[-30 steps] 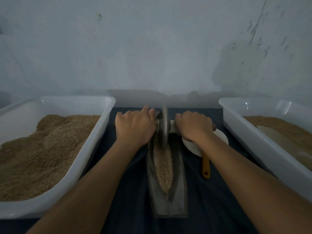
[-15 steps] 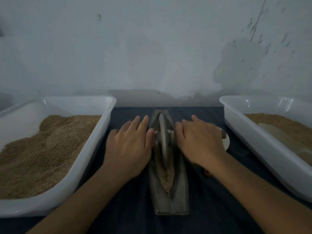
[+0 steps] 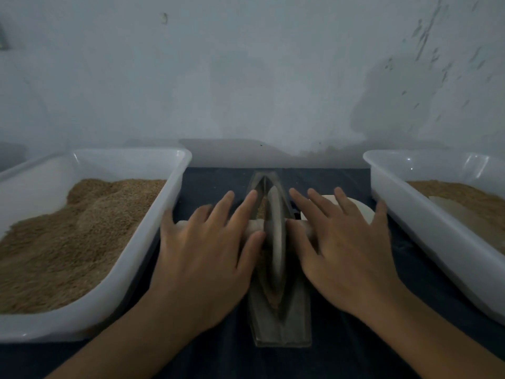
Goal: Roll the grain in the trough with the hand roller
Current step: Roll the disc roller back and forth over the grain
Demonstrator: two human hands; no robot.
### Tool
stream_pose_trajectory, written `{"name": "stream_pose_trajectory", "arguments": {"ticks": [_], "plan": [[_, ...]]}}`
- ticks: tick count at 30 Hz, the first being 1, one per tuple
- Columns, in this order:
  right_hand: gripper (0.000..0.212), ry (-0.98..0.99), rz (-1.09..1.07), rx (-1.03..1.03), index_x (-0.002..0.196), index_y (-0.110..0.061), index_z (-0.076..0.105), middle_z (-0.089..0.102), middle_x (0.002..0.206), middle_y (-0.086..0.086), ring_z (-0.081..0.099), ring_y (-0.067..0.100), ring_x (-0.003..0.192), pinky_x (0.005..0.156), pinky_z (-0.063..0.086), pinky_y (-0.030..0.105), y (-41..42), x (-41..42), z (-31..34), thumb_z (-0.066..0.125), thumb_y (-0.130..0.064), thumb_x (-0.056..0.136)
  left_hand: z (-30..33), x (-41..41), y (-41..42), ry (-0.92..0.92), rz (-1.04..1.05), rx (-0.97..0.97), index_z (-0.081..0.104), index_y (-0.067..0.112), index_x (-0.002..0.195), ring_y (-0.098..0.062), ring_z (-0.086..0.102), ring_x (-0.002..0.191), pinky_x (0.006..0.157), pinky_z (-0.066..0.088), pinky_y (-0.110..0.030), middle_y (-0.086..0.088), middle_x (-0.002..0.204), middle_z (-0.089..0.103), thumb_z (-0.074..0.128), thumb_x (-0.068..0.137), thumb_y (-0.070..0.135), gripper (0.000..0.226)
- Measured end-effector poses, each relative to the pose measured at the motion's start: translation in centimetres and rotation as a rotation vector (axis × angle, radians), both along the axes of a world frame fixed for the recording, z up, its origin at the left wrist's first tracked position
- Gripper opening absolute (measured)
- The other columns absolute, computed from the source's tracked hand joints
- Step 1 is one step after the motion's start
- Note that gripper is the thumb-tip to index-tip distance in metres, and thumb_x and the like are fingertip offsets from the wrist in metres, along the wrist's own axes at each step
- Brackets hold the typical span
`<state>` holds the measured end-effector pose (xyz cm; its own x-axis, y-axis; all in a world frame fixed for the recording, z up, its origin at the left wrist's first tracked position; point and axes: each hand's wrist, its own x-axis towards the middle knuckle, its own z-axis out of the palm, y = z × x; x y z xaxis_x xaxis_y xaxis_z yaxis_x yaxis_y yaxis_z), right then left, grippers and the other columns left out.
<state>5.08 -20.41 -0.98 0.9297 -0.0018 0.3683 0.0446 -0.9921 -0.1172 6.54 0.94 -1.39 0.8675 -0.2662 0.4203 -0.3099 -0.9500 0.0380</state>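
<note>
Grey metal, the trough (image 3: 281, 321) lies on the dark cloth (image 3: 355, 351), its long axis running from the person toward the wall. The hand roller (image 3: 275, 236) stands mid-trough, disc along it, handle crosswise. Left hand (image 3: 203, 258) and right hand (image 3: 347, 255) press the handle with straight, spread fingers. Grain (image 3: 262, 209) shows beyond the disc.

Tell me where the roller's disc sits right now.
In the head view the disc stands on edge at centre, in the trough, between the left hand and right hand pressing its handles.
</note>
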Motion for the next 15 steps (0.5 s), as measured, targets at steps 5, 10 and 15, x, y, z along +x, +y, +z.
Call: {"name": "stream_pose_trajectory", "arguments": {"ticks": [5, 10, 15], "plan": [[0.075, 0.070, -0.012, 0.090, 0.159, -0.048, 0.022, 0.038, 0.164, -0.011, 0.022, 0.024, 0.157, 0.121, 0.002, 0.071, -0.1, 2.6, 0.7, -0.004, -0.077, 0.095, 0.8, 2.8, -1.3, 0.053, 0.007, -0.080, 0.028, 0.042, 0.159, -0.021, 0.048, 0.143, 0.107, 0.038, -0.068, 0.006, 0.165, 0.039, 0.009, 0.105, 0.063, 0.061], [0.074, 0.028, -0.135, 0.038, 0.132, -0.035, 0.062, 0.074, 0.113, 0.003, 0.060, 0.031, 0.125, 0.118, 0.014, 0.069, 0.7, 10.3, 2.4, 0.005, -0.069, 0.098, 2.1, 10.9, -3.0, 0.197, 0.080, -0.239, 0.025, 0.036, 0.162, -0.028, 0.030, 0.153, 0.112, 0.026, -0.070, 0.003, 0.169, 0.028, 0.013, 0.104, 0.062, 0.065], [0.076, 0.050, -0.123, 0.042, 0.136, -0.031, 0.062, 0.073, 0.121, 0.005, 0.059, 0.031, 0.125, 0.117, 0.017, 0.069, 1.0, 10.2, 2.7, 0.009, -0.070, 0.098, 2.1, 9.7, -3.1, 0.240, 0.114, -0.238, 0.023, 0.034, 0.164, -0.033, 0.037, 0.149, 0.108, 0.028, -0.068, 0.003, 0.169, 0.031, 0.012, 0.103, 0.065, 0.069]]}}
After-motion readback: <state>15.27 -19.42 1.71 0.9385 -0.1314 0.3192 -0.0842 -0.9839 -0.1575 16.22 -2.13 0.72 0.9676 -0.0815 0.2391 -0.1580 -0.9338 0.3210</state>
